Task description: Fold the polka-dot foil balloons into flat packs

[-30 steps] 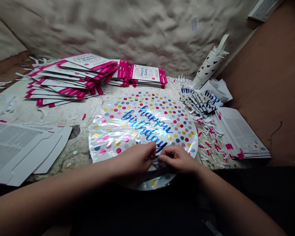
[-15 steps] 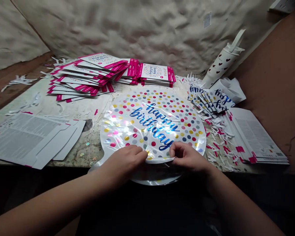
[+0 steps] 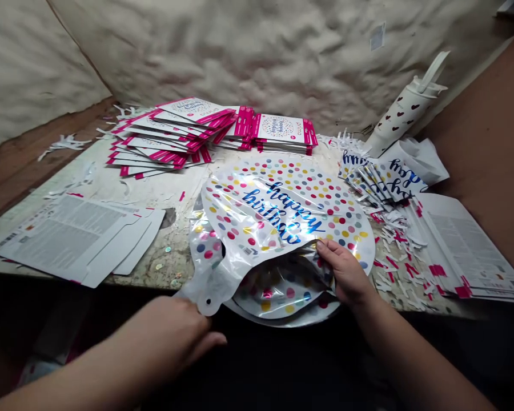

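Note:
A round foil balloon (image 3: 282, 211) with polka dots and blue "happy birthday" lettering lies folded and crumpled on the worktop. Its white tail (image 3: 208, 299) with a punched hole curves towards my left hand (image 3: 167, 328), whose fingers curl against it at the table's front edge. My right hand (image 3: 345, 268) grips the foil's folded edge, its fingers reaching under the fold. Below this fold shows a dotted foil layer (image 3: 278, 291). I cannot tell whether that layer is part of the same balloon.
Pink-edged packaging cards (image 3: 167, 134) lie fanned behind the balloon. Printed white cards lie at left (image 3: 68, 237) and right (image 3: 466, 245). Blue-lettered foil pieces (image 3: 381, 180), white paper scraps (image 3: 394, 234) and a heart-patterned white tube (image 3: 406, 111) stand to the right.
My left hand has moved down and left, away from the balloon's face. The foil, flat earlier, is now lifted and folded, with its tail showing and a dotted layer exposed.

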Available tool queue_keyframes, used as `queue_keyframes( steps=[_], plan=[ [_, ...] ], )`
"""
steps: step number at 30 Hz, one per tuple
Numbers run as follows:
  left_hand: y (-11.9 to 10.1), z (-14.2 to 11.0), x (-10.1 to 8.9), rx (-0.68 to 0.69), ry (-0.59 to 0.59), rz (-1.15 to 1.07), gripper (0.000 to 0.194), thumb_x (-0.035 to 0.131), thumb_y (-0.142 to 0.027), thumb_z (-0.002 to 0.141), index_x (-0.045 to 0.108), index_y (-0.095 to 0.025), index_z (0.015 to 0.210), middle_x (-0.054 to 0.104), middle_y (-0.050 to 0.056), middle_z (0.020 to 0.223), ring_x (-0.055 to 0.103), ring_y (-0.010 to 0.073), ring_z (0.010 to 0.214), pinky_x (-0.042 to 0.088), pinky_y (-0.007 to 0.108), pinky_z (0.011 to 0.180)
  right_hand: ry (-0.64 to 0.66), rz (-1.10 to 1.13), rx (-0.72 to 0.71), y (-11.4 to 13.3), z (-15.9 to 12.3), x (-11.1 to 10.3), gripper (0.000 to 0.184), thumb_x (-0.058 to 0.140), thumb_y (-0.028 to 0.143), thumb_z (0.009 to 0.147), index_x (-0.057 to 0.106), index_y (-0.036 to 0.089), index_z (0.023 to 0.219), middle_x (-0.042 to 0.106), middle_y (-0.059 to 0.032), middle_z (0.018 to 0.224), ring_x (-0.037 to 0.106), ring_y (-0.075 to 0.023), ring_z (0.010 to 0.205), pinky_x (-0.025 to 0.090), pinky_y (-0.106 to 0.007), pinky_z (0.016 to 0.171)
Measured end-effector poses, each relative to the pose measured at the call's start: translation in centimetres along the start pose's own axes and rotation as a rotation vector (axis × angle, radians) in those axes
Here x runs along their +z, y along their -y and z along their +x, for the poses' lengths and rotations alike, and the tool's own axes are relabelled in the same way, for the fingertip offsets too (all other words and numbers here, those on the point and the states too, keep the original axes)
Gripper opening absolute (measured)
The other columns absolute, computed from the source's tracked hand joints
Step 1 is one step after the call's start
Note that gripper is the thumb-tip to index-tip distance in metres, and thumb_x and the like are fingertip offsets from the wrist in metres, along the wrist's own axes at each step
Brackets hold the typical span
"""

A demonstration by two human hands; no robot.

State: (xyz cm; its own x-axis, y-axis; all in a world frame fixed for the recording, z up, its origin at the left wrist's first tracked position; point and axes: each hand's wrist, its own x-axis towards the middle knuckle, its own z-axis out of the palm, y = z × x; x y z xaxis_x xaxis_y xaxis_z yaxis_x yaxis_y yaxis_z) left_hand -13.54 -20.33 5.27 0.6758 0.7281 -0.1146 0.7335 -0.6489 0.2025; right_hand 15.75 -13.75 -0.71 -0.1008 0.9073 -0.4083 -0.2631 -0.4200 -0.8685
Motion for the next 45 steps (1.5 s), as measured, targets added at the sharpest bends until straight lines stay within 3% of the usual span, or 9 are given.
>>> queue_keyframes(
  steps=[5, 11, 16, 22, 27, 31, 34, 39, 45],
  plan=[
    [2.7, -0.1, -3.3, -0.455, -0.548, -0.250, 0.020, 0.051, -0.040, 0.080, 0.051, -0.021, 0.081, 0.056, 0.000, 0.074, 0.053, 0.0142, 0.065, 0.043, 0.022, 0.052, -0.004, 0.055, -0.050, -0.7, -0.5, 0.0, 0.022, 0.068, 0.039, 0.073, 0.057, 0.020, 0.075, 0.048, 0.0054, 0.059, 0.042, -0.0079, 0.054, 0.038, -0.019, 0.055],
    [2.2, 2.6, 0.8, -0.389, -0.378, -0.657, 0.061, 0.066, -0.033, 0.066, 0.038, -0.024, 0.119, 0.054, 0.007, 0.113, 0.057, 0.0178, 0.085, 0.049, 0.028, 0.072, 0.001, 0.036, -0.103, -1.1, -0.7, 0.1, 0.024, 0.068, 0.038, 0.074, 0.056, 0.018, 0.071, 0.047, 0.0059, 0.058, 0.040, -0.0058, 0.053, 0.035, -0.015, 0.051],
    [0.4, 4.0, 3.0, -0.749, -0.619, -0.670, 0.068, 0.059, -0.027, 0.070, 0.026, -0.022, 0.129, 0.061, -0.002, 0.075, 0.060, 0.0157, 0.062, 0.047, 0.026, 0.061, -0.103, 0.123, -0.185, -1.7, -0.5, 0.0, 0.020, 0.069, 0.037, 0.073, 0.058, 0.021, 0.076, 0.056, 0.0056, 0.064, 0.049, -0.0072, 0.059, 0.042, -0.016, 0.057],
    [2.3, 0.1, 2.9, -0.989, -0.403, -0.301, 0.062, 0.051, -0.047, 0.078, 0.032, -0.024, 0.133, 0.062, 0.004, 0.084, 0.063, 0.0243, 0.066, 0.048, 0.035, 0.058, -0.312, 0.272, -0.257, -2.3, 0.1, -0.7, 0.020, 0.067, 0.037, 0.071, 0.059, 0.024, 0.084, 0.064, 0.0040, 0.082, 0.059, -0.0128, 0.077, 0.049, -0.025, 0.071],
    [5.0, 0.8, 1.2, -0.578, -0.743, 0.031, 0.077, 0.057, -0.046, 0.077, 0.019, -0.026, 0.141, 0.038, 0.013, 0.136, 0.047, 0.0313, 0.117, 0.040, 0.045, 0.095, -0.043, -0.172, -0.468, -2.1, -1.3, -0.8, 0.012, 0.054, 0.034, 0.084, 0.059, 0.024, 0.082, 0.060, 0.0029, 0.070, 0.056, -0.0122, 0.061, 0.049, -0.026, 0.061],
    [8.2, 3.8, 0.4, -0.120, -0.460, 0.067, 0.061, 0.048, -0.023, 0.082, 0.028, -0.025, 0.140, 0.033, 0.009, 0.144, 0.024, 0.0299, 0.134, 0.015, 0.053, 0.109, 0.293, -0.968, -0.770, -1.8, -4.1, -0.1, 0.036, 0.055, 0.014, 0.075, 0.060, 0.025, 0.108, 0.061, -0.0075, 0.112, 0.054, -0.0261, 0.108, 0.043, -0.043, 0.093],
    [10.5, 4.1, 1.6, 0.029, -0.176, -0.051, 0.045, 0.037, -0.013, 0.085, 0.054, -0.032, 0.121, 0.056, 0.001, 0.127, 0.046, 0.0218, 0.122, 0.020, 0.048, 0.109, 0.145, -1.415, -0.787, -2.1, -5.0, -1.0, 0.073, 0.041, 0.002, 0.070, 0.032, 0.023, 0.140, 0.038, -0.0089, 0.141, 0.033, -0.0278, 0.130, 0.034, -0.047, 0.104],
    [12.8, 3.4, 3.4, 0.032, -0.208, -0.253, 0.041, 0.040, -0.017, 0.083, 0.060, -0.033, 0.115, 0.055, 0.000, 0.127, 0.049, 0.0208, 0.120, 0.038, 0.037, 0.102, -0.285, -1.658, -0.601, -1.4, -3.7, -5.9, 0.059, 0.031, 0.003, 0.081, 0.037, 0.019, 0.138, 0.052, -0.0108, 0.130, 0.050, -0.0242, 0.119, 0.045, -0.041, 0.097],
    [14.4, 5.1, 1.8, 0.056, -0.014, -0.125, 0.055, 0.040, -0.016, 0.082, 0.038, -0.032, 0.135, 0.036, -0.002, 0.141, 0.030, 0.0236, 0.132, 0.028, 0.043, 0.108, -0.055, -1.599, -0.642, 0.9, -1.2, -9.9, 0.047, 0.035, 0.012, 0.085, 0.048, 0.016, 0.130, 0.047, -0.0099, 0.134, 0.045, -0.0224, 0.123, 0.038, -0.043, 0.103]
  ],
)
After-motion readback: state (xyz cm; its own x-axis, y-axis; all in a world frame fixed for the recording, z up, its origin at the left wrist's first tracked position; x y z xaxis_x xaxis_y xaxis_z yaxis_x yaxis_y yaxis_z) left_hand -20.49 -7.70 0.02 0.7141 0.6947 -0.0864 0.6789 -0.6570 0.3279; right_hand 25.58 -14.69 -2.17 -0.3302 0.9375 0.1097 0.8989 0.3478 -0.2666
